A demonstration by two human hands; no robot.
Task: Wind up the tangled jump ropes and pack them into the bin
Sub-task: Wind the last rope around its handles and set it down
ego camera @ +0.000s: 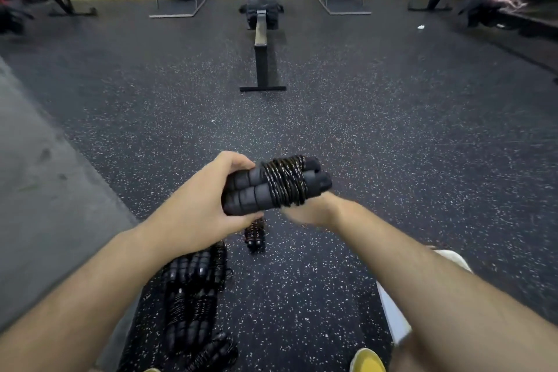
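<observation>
We hold one jump rope (280, 181) in the air above the speckled floor (392, 145), in front of our body. Our left hand (208, 199) grips the two foam handles (247, 193) side by side at their near ends, fingers (237, 162) curled over the top and thumb underneath. That way the pair makes one core for the cord (285, 183) to go round. The cord sits in tight turns about the middle of the handles. We judge the far ends are left bare so the turns cannot slip off either way. Our right hand (308, 213) is just under the wound part, most likely feeding or tucking the last of the cord.

That right hand is smeared by motion and its fingers lie beneath the bundle, so we cannot tell whether they pinch the cord or hang loose. No free end of cord shows either. Below our left forearm several wound ropes (190, 296) lie close together on the floor, partly covered by the arm, so we cannot count them. One more bundle (255, 235) lies apart from them, just under the left hand. We cannot make out a bin for certain: a white edge (392, 311) beside our right forearm may be it, but the arm hides most of it. A yellow shoe (367, 358) is cut off at the bottom.
</observation>
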